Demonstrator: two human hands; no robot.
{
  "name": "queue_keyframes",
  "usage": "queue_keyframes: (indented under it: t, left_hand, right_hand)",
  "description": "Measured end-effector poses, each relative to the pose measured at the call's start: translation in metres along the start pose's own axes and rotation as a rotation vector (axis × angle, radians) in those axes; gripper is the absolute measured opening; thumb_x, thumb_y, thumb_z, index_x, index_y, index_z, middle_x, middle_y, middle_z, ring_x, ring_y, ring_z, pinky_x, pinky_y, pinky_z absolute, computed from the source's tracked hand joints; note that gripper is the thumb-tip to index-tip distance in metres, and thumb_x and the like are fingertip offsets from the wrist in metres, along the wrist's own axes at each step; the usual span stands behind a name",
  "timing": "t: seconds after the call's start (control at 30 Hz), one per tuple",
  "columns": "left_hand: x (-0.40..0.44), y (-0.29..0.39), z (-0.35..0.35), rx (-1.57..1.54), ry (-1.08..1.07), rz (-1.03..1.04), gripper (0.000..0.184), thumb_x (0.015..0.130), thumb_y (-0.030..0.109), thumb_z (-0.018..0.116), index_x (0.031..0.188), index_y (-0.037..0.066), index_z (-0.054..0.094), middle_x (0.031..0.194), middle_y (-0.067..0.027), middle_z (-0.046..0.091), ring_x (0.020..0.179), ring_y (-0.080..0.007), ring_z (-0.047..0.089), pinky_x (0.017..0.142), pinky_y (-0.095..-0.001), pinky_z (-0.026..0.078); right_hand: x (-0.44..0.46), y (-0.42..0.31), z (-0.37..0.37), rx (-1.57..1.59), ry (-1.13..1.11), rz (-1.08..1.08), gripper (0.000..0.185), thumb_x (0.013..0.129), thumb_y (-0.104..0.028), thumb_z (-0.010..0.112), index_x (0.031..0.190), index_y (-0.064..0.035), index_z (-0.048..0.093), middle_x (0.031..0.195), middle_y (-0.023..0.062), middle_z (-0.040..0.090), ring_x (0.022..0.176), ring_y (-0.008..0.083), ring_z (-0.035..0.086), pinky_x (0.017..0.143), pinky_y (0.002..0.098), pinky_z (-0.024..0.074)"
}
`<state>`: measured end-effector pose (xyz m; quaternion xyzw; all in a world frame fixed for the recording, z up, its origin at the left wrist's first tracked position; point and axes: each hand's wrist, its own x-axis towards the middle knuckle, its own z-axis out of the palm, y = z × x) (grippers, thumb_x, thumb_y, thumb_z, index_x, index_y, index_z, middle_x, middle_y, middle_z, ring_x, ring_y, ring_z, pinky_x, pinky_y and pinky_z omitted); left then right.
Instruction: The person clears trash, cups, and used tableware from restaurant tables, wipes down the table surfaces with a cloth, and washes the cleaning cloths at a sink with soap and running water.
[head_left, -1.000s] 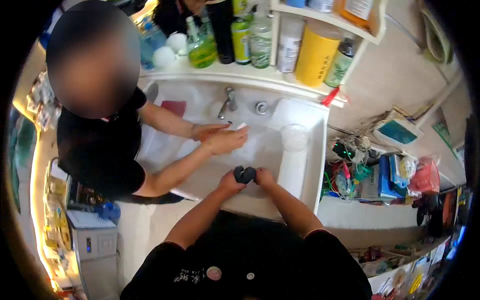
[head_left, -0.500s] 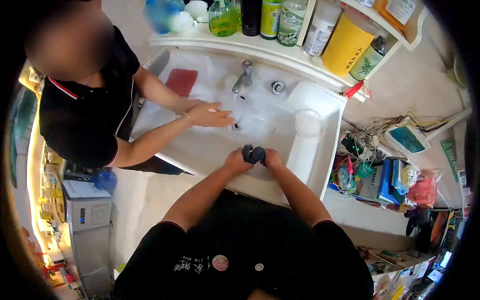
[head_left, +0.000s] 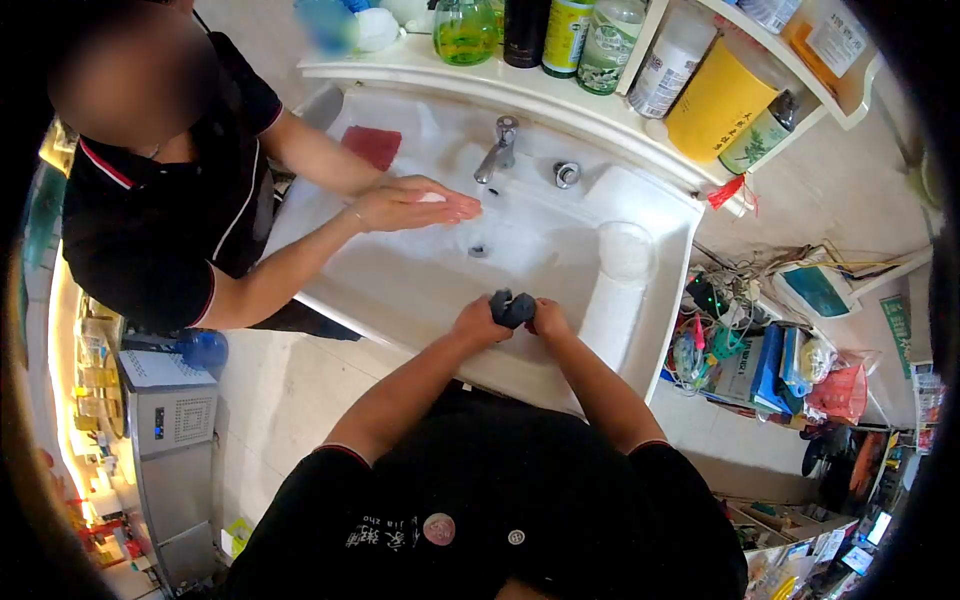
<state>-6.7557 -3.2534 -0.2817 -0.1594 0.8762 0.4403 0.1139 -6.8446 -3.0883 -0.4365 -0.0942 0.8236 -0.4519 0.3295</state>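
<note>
Over the front part of the white sink (head_left: 400, 285), both my hands are closed on a dark grey, bunched thing that looks like a cloth (head_left: 512, 309). My left hand (head_left: 482, 322) grips its left side, fingers wrapped round it. On the other side, my right hand (head_left: 548, 319) holds its right end with curled fingers. Two dark lobes of it show between the hands; the rest is hidden in my grip. Beyond it lie the drain (head_left: 478, 250) and the chrome tap (head_left: 497, 152).
At the left, another person's hands (head_left: 415, 204) rub together over the sink, with something whitish between them. A red cloth (head_left: 372, 147) lies in the back left corner. Bottles (head_left: 611, 48) line the shelf behind. Tangled cables (head_left: 735, 305) and folders (head_left: 770, 368) are at the right.
The other person's hands have come together and shifted up, uncovering the drain. The view has moved slightly. My hands keep hold of the dark cloth-like thing, its lobes turned a little.
</note>
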Motion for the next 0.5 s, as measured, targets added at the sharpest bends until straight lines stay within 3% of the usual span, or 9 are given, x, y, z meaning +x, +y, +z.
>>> queue_keyframes:
  t: [0.03,0.1,0.13,0.17,0.23,0.43,0.5]
  left_hand:
    - [-0.001,0.003,-0.003,-0.012,-0.018,-0.010,0.059,0.050,0.026,0.072,0.099,0.000,0.052,0.088,-0.0200,0.060,0.087,-0.0340,0.059,0.078,-0.0386,0.047]
    - [0.002,-0.002,-0.002,-0.023,-0.039,-0.005,0.060,0.050,0.026,0.072,0.100,0.000,0.052,0.088,-0.0199,0.060,0.087,-0.0340,0.059,0.078,-0.0388,0.047]
    - [0.003,-0.004,0.000,-0.036,-0.060,0.001,0.060,0.050,0.026,0.073,0.100,0.000,0.051,0.088,-0.0199,0.060,0.087,-0.0340,0.058,0.078,-0.0390,0.047]
    - [0.003,-0.007,0.001,-0.038,-0.062,0.002,0.060,0.050,0.026,0.073,0.100,0.000,0.051,0.088,-0.0199,0.060,0.087,-0.0340,0.058,0.078,-0.0390,0.047]
    - [0.001,-0.005,0.001,-0.037,-0.036,-0.003,0.061,0.050,0.026,0.073,0.101,0.000,0.050,0.090,-0.0199,0.060,0.088,-0.0343,0.058,0.078,-0.0391,0.046]
    - [-0.015,0.007,-0.011,-0.123,0.052,0.037,0.061,0.053,0.027,0.072,0.104,0.002,0.049,0.095,-0.0206,0.059,0.091,-0.0343,0.057,0.080,-0.0393,0.045]
    - [-0.024,0.015,-0.023,0.008,-0.015,-0.044,0.060,0.056,0.028,0.070,0.107,0.006,0.048,0.098,-0.0188,0.059,0.094,-0.0325,0.057,0.080,-0.0398,0.045]
  right_hand:
    - [-0.004,-0.006,-0.001,0.015,0.006,-0.011,0.034,0.061,-0.015,0.070,0.091,-0.0033,0.060,0.096,0.0158,0.060,0.091,0.0334,0.056,0.079,0.0401,0.0464]
    - [-0.022,-0.034,-0.011,-0.543,0.009,-0.157,0.030,0.062,-0.013,0.070,0.088,-0.0021,0.060,0.092,0.0150,0.061,0.084,0.0313,0.059,0.073,0.0387,0.0494]
    - [-0.015,-0.023,-0.007,-0.543,0.010,-0.155,0.030,0.062,-0.013,0.070,0.088,-0.0021,0.060,0.092,0.0150,0.061,0.084,0.0313,0.059,0.073,0.0387,0.0494]
    - [-0.011,-0.018,-0.002,-0.224,0.033,-0.008,0.027,0.063,-0.011,0.069,0.087,-0.0017,0.060,0.090,0.0144,0.061,0.081,0.0295,0.060,0.069,0.0374,0.0502]
    - [-0.007,-0.008,0.002,0.095,0.057,0.140,0.024,0.065,-0.010,0.067,0.086,-0.0013,0.060,0.088,0.0137,0.062,0.078,0.0277,0.061,0.066,0.0362,0.0510]
    - [-0.012,-0.002,0.005,0.080,0.093,-0.024,0.027,0.073,-0.008,0.062,0.099,-0.0034,0.058,0.102,0.0164,0.057,0.080,0.0269,0.061,0.065,0.0343,0.0511]
    - [-0.008,0.001,0.011,0.205,0.094,0.044,0.034,0.073,-0.016,0.064,0.105,-0.0056,0.056,0.106,0.0162,0.055,0.083,0.0284,0.060,0.071,0.0354,0.0502]
